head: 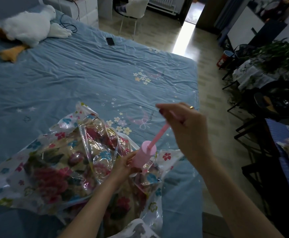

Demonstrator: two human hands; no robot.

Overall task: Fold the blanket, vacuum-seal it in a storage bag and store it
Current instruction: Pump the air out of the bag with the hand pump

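Observation:
A clear storage bag (11, 179) printed with small flowers lies on the bed's near side. Inside it sits the folded floral blanket (57, 169) in red, beige and blue. A pink hand pump (144, 155) stands upright on the bag. My left hand (125, 164) grips the pump's cylinder near its base. My right hand (183, 121) holds the top of the pink plunger rod (158, 134), which is pulled well out of the cylinder. The plastic is wrinkled and puffed around the blanket.
The bed (88, 74) has a blue sheet. A white plush goose (28, 26) lies at its far left, a black phone (110, 41) near the far edge. Floor runs along the right, with dark chairs (253, 152), plants (276, 55) and a white chair (135, 9) beyond.

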